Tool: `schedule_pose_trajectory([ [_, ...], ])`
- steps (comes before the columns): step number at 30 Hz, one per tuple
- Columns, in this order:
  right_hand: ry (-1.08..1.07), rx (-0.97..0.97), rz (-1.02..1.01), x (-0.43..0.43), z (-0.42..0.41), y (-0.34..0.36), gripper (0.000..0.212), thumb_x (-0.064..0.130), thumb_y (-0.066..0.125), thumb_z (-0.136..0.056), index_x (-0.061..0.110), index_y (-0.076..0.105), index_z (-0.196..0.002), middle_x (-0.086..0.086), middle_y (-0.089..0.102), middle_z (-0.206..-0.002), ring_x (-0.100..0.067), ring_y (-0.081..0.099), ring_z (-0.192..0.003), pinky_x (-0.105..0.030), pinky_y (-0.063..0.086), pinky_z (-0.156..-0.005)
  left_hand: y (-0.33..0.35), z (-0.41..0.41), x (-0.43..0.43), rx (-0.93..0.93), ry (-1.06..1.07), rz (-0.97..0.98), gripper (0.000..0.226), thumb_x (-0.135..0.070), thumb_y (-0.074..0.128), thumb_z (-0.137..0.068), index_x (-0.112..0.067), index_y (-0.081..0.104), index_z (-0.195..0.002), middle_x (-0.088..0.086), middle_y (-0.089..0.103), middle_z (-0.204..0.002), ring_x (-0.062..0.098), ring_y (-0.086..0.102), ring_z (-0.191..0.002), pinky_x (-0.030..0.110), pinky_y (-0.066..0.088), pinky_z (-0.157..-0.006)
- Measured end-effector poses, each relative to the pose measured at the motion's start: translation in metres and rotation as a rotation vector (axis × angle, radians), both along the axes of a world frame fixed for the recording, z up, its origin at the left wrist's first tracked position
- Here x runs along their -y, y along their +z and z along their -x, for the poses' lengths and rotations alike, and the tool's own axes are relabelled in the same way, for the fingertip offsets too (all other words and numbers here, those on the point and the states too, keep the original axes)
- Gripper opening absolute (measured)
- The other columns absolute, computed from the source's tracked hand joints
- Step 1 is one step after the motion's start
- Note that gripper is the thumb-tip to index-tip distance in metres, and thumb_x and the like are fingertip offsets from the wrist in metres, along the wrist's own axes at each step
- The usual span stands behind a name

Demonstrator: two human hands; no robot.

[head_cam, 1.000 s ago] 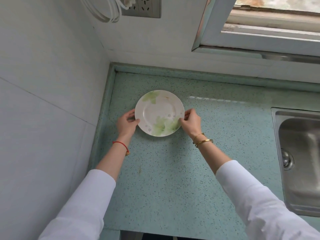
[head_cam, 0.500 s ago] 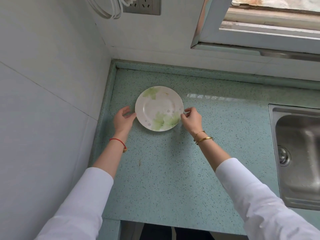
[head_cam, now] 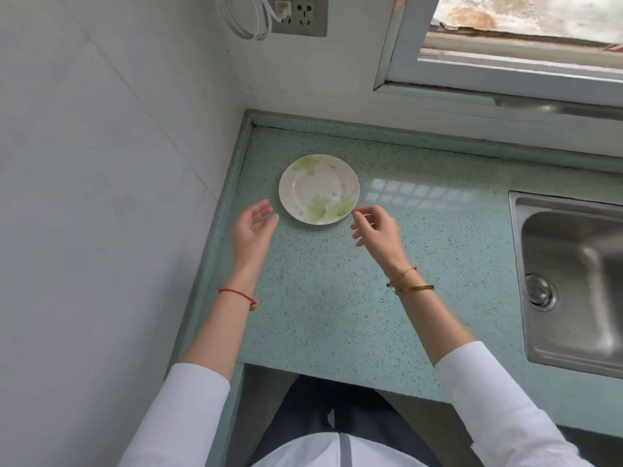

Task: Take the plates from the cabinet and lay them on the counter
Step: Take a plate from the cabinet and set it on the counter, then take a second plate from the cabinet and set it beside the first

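A small white plate (head_cam: 318, 188) with green leaf prints lies flat on the speckled green counter (head_cam: 330, 298), near the back left corner. My left hand (head_cam: 253, 227) hovers just left of and in front of the plate, fingers apart, holding nothing. My right hand (head_cam: 377, 227) hangs by the plate's front right edge, fingers loosely curled and apart, also empty. Neither hand touches the plate. No cabinet is in view.
A steel sink (head_cam: 573, 281) is set into the counter at the right. A tiled wall (head_cam: 101, 197) closes the left side. A socket with a white cable (head_cam: 300, 15) sits on the back wall, and a window frame (head_cam: 505, 72) above right.
Both hands have let go of the plate's rim and drawn back toward me. The plate stays flat on the counter. The view has pulled back and shows the counter's front edge.
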State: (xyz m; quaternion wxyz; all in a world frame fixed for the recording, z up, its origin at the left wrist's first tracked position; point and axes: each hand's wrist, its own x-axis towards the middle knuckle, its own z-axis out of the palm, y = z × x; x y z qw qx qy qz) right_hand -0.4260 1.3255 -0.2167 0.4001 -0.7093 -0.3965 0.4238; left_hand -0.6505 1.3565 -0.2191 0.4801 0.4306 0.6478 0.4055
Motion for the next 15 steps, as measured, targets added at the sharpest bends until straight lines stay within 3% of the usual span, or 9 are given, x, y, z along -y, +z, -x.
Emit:
schedule_pose_trajectory([
  [4,0.053,-0.038,-0.065,0.037,0.009,0.023,0.024,0.023,0.054,-0.098,0.007,0.062,-0.114,-0.008,0.069,-0.090,-0.015,0.064,-0.073,-0.029,0.056,-0.063,0.023,0.001,0.051,0.024,0.033,-0.040,0.036,-0.018,0.069,-0.091,-0.020,0.064,-0.126,-0.004,0.068,-0.122,0.005,0.063,-0.113,0.021,0.049,-0.098],
  [9,0.169,-0.092,-0.137,0.084,0.013,0.048,0.023,0.021,0.054,-0.098,0.007,0.062,-0.115,-0.006,0.068,-0.089,-0.017,0.064,-0.076,-0.032,0.057,-0.067,0.052,0.002,0.124,0.028,0.088,-0.108,0.034,-0.020,0.069,-0.092,-0.023,0.065,-0.125,-0.009,0.069,-0.121,-0.001,0.063,-0.112,0.020,0.049,-0.098],
  [15,0.410,-0.137,-0.194,0.150,0.004,0.068,0.023,0.022,0.055,-0.098,0.011,0.061,-0.117,-0.007,0.069,-0.094,-0.016,0.065,-0.080,-0.031,0.058,-0.070,0.074,-0.013,0.234,0.039,0.320,-0.203,0.031,-0.017,0.068,-0.092,-0.023,0.066,-0.122,-0.009,0.072,-0.116,-0.004,0.066,-0.107,0.013,0.050,-0.092],
])
